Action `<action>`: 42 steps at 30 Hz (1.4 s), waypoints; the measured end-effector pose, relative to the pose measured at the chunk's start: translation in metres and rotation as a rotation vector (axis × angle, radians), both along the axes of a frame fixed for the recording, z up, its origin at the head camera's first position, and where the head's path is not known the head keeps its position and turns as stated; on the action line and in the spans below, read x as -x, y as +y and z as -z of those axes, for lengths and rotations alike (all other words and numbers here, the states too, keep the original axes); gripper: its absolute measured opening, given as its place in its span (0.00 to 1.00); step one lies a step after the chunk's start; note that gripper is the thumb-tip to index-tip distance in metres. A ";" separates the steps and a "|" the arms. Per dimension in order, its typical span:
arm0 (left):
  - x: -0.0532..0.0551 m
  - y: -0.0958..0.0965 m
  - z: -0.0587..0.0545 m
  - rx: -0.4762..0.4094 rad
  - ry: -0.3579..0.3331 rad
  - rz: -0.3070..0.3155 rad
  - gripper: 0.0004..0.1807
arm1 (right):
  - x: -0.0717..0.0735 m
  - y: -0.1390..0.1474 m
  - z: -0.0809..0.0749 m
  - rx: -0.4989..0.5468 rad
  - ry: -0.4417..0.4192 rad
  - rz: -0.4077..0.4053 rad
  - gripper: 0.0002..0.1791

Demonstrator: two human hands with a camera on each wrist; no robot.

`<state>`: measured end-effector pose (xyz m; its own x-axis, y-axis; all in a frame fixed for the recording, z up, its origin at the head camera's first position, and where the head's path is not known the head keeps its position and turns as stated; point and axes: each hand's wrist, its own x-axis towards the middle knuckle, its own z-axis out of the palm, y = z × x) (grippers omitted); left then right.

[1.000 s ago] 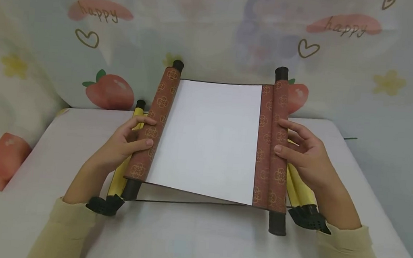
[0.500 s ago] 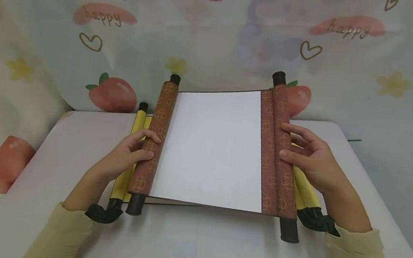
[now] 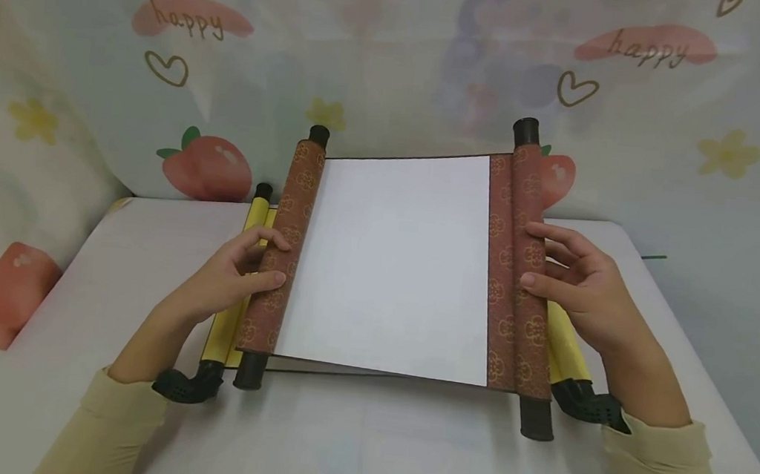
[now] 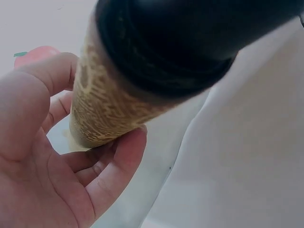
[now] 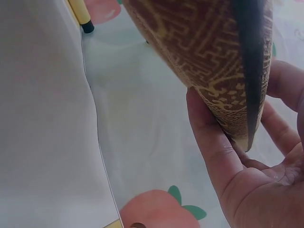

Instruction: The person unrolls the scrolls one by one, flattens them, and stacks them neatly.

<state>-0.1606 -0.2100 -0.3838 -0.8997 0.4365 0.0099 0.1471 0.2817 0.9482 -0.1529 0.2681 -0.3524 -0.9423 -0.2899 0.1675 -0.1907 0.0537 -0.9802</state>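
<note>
A scroll with blank white paper [image 3: 394, 268] and red-brown, gold-patterned rolled ends hangs tilted in both hands. My left hand [image 3: 219, 276] holds the left roll [image 3: 297, 197], thumb in front and other fingers around its outer side. The right roll [image 3: 529, 323] is gripped the same way by my right hand [image 3: 589, 298]. Black knobs cap both rolls; one knob [image 4: 171, 42] looms large in the left wrist view. The right wrist view shows the patterned roll [image 5: 204, 57] between thumb and fingers. Behind it, a yellow scroll [image 3: 220, 340] lies partly unrolled on the table, mostly hidden.
A white-covered table [image 3: 336, 449] spreads under the scrolls. At its back stands a pale curtain [image 3: 393, 67] printed with peaches, hearts and "happy". The yellow scroll's right roll [image 3: 565, 348] lies close beside my right forearm.
Both hands have moved slightly right with the red-brown scroll, and its rolls stand a little farther apart. The left roll has dropped somewhat. The yellow scroll stays in place.
</note>
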 end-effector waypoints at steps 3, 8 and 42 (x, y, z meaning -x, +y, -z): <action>0.001 -0.001 -0.001 -0.003 -0.004 0.002 0.20 | 0.000 0.000 -0.001 -0.008 0.008 0.010 0.34; 0.001 -0.003 -0.002 -0.014 0.004 0.003 0.20 | -0.001 0.000 -0.002 -0.027 0.018 0.023 0.34; 0.006 -0.008 0.004 -0.024 0.083 0.032 0.17 | -0.003 0.002 -0.003 -0.042 0.044 0.086 0.34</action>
